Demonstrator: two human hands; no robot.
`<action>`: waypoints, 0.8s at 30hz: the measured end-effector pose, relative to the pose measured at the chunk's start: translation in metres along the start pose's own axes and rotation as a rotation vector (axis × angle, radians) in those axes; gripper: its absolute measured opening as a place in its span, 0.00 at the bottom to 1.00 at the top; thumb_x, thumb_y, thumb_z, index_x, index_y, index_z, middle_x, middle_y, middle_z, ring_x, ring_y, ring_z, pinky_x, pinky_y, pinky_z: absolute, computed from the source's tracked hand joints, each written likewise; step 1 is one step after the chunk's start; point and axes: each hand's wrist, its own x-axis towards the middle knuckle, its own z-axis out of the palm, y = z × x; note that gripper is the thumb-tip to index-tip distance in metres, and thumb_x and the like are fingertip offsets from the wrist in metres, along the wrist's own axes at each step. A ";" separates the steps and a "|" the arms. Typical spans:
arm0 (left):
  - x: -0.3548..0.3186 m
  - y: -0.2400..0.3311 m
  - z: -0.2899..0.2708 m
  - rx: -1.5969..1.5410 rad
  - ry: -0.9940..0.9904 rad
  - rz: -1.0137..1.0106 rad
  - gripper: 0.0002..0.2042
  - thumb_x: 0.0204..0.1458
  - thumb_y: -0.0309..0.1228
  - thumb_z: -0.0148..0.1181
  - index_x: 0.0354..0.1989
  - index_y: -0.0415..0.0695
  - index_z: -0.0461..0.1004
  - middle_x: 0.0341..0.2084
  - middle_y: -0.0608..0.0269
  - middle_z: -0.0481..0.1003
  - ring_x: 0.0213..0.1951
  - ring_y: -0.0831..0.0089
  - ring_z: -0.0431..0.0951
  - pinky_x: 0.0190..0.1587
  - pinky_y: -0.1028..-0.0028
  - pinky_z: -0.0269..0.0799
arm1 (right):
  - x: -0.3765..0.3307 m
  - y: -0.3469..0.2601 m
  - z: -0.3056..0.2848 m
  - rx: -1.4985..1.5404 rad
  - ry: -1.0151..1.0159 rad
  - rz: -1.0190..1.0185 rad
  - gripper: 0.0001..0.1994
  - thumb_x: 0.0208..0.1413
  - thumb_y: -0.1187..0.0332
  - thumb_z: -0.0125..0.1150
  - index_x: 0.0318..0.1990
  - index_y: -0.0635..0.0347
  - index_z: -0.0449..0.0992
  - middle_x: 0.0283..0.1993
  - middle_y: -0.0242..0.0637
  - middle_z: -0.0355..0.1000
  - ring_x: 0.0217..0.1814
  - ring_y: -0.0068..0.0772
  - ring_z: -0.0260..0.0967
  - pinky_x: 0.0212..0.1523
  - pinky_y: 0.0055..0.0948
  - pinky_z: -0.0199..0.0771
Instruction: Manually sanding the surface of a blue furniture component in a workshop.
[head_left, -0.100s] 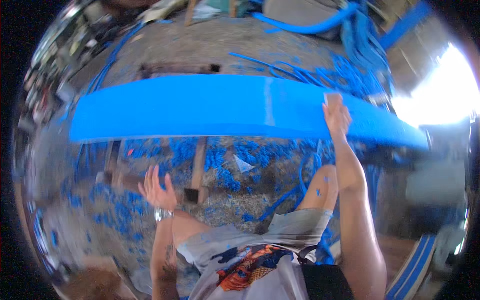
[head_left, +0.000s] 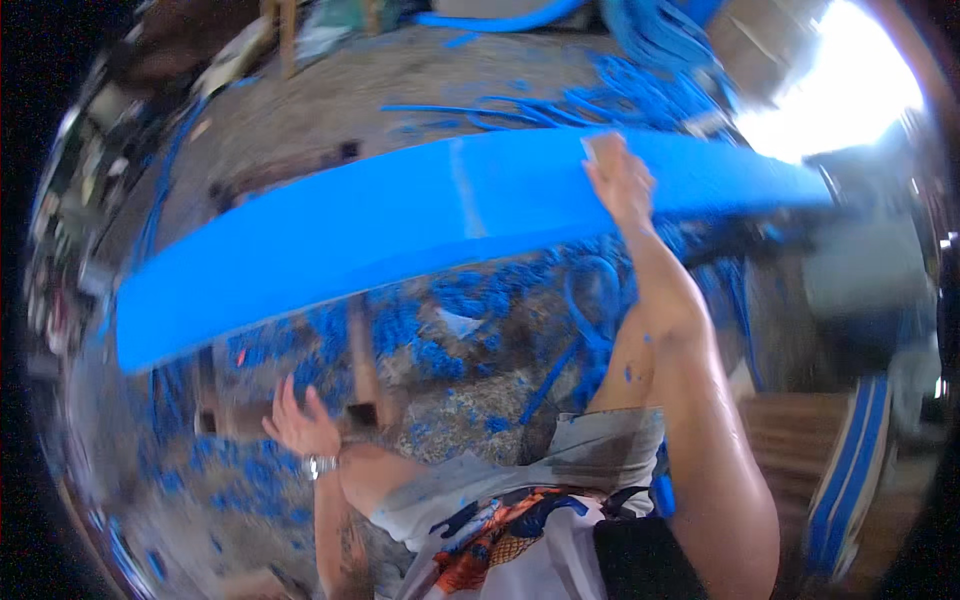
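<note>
Left hand: my left hand hangs low with fingers spread apart, holding nothing, a silver wristwatch on the wrist.
Floor: blue scraps lie scattered over the ground below and beside that hand.
Board: the long blue foam board stretches across in front of me, its left end lower than its right end.
Knee: my bare knee shows under the board, flecked with blue.
Right hand: my right hand lies on the board's upper edge near its right part, grip pressing a small pale block against it.
Strips: loose blue strips lie beyond the board.
</note>
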 end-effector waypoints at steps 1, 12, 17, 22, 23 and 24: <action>0.004 0.000 0.005 0.003 -0.040 -0.013 0.20 0.60 0.47 0.51 0.57 0.53 0.71 0.59 0.63 0.70 0.62 0.61 0.67 0.66 0.43 0.45 | -0.005 0.009 0.002 -0.043 0.106 0.019 0.36 0.53 0.43 0.58 0.64 0.51 0.58 0.43 0.50 0.74 0.48 0.55 0.71 0.45 0.54 0.68; 0.039 0.057 -0.027 -0.394 0.169 0.274 0.28 0.59 0.44 0.55 0.65 0.45 0.61 0.66 0.50 0.56 0.65 0.52 0.59 0.67 0.51 0.50 | -0.038 0.067 0.026 0.948 0.403 0.284 0.40 0.53 0.52 0.65 0.69 0.54 0.52 0.56 0.50 0.64 0.60 0.51 0.62 0.60 0.43 0.62; 0.144 0.171 -0.042 -0.467 0.153 0.555 0.29 0.60 0.43 0.54 0.65 0.40 0.59 0.66 0.45 0.56 0.67 0.51 0.55 0.67 0.55 0.49 | -0.062 0.109 0.018 1.594 0.576 0.422 0.37 0.56 0.57 0.65 0.67 0.60 0.53 0.63 0.45 0.63 0.64 0.37 0.61 0.64 0.35 0.60; 0.219 0.264 0.018 -0.228 -0.063 0.526 0.33 0.61 0.56 0.44 0.67 0.45 0.57 0.68 0.44 0.52 0.69 0.49 0.52 0.68 0.53 0.46 | -0.063 0.162 0.027 0.989 0.546 0.867 0.31 0.59 0.57 0.60 0.65 0.62 0.58 0.58 0.48 0.68 0.60 0.40 0.66 0.59 0.36 0.65; 0.216 0.273 0.037 -0.147 -0.117 0.507 0.34 0.60 0.58 0.42 0.68 0.48 0.56 0.69 0.45 0.51 0.69 0.49 0.51 0.69 0.52 0.45 | -0.068 0.148 0.007 1.085 0.575 0.880 0.32 0.58 0.53 0.59 0.64 0.62 0.60 0.61 0.51 0.66 0.59 0.46 0.67 0.59 0.38 0.66; 0.212 0.281 0.055 -0.063 -0.189 0.446 0.35 0.60 0.61 0.40 0.69 0.50 0.55 0.69 0.46 0.50 0.70 0.49 0.50 0.69 0.51 0.43 | -0.082 0.136 -0.004 1.285 0.339 0.805 0.32 0.58 0.52 0.59 0.65 0.61 0.61 0.61 0.51 0.66 0.59 0.48 0.67 0.58 0.39 0.67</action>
